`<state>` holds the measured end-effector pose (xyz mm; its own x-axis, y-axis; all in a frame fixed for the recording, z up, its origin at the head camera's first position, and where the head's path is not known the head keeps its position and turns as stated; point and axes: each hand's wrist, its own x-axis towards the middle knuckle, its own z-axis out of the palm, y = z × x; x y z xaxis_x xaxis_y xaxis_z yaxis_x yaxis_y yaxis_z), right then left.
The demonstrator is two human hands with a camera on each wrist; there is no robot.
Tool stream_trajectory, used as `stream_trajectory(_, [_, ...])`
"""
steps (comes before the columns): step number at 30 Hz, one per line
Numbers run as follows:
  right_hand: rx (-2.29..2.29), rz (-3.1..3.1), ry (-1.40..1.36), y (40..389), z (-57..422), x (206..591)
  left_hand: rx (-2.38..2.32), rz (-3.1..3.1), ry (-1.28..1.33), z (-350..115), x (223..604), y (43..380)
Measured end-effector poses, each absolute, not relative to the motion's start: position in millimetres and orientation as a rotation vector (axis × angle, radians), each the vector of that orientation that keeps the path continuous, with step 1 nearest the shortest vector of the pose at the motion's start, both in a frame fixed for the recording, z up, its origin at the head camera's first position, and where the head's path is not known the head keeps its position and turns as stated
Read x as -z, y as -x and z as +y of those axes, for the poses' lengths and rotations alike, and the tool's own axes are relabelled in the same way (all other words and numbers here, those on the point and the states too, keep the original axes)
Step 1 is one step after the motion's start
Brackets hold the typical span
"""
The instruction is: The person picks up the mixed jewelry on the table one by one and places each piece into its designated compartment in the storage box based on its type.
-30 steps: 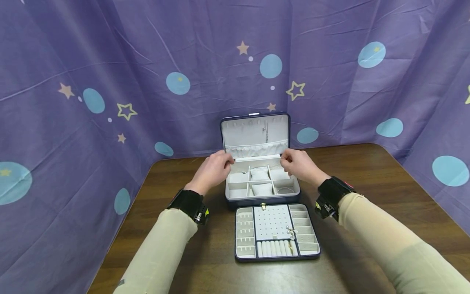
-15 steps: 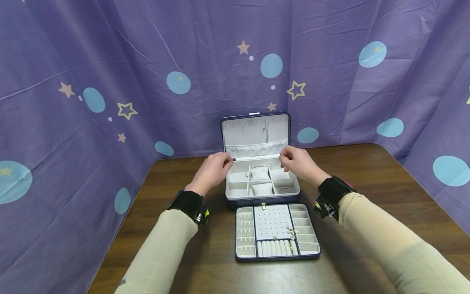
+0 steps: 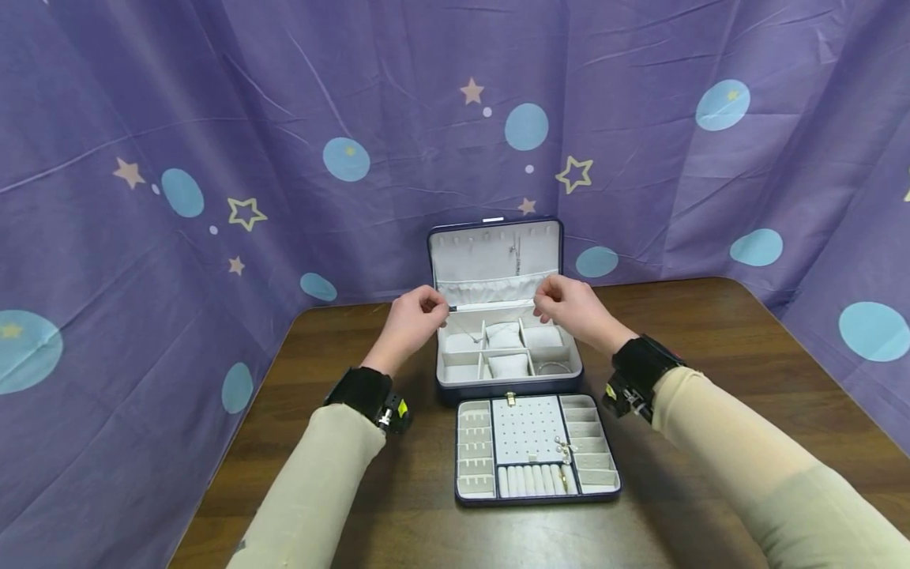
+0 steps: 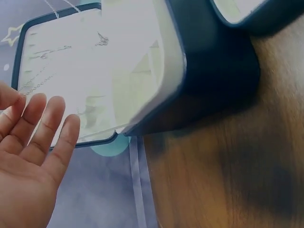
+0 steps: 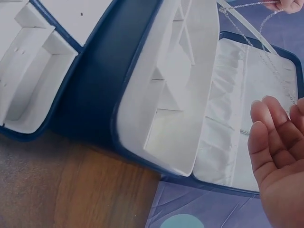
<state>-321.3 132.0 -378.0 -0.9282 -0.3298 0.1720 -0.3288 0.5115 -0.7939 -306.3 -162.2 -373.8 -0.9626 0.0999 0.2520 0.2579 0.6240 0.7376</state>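
A thin silver chain necklace [image 5: 237, 6] hangs between both hands above the open jewelry box [image 3: 508, 389]. My left hand [image 3: 415, 320] pinches one end between thumb and index finger, its other fingers spread in the left wrist view [image 4: 35, 152]. With its fingertips, my right hand [image 3: 574, 308] pinches the other end over the box's right rear side. A small pendant [image 3: 475, 340] shows low on the chain over the box's left rear compartment. The box is dark blue with a white lining, a raised lid [image 3: 476, 257], and white cushions [image 3: 508, 366] in its compartments.
A removable jewelry tray [image 3: 529, 427] lies in front of the box, with earrings [image 3: 564, 449] and a gold ring [image 3: 564, 479]. Another necklace [image 3: 517, 257] hangs inside the lid. A bracelet [image 3: 553, 368] sits in the front right compartment. A purple curtain [image 3: 398, 103] stands behind the wooden table [image 3: 682, 348].
My right hand has moved slightly left and up, and my left hand has risen a little. The necklace has come up with them. The box and tray have stayed put.
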Motion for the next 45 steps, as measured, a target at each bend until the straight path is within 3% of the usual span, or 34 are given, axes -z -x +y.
stream_trajectory(10, [1.465, 2.685, 0.612, 321.0, 126.5, 373.0, 1.822, -2.5, 0.228, -154.7, 366.8, 305.8])
stream_trajectory(19, [1.478, 2.644, 0.612, 320.2, 121.8, 370.7, 1.971, -2.416, 0.209, -150.0, 364.5, 306.0])
stream_trajectory(31, [1.492, 2.619, 0.624, 319.6, 122.0, 370.1, 1.952, -2.474, 0.334, -148.3, 361.4, 306.0])
stream_trajectory(45, [1.489, 2.61, 0.635, 318.8, 122.2, 369.9, 1.324, -2.706, 0.319, -139.0, 361.5, 307.9])
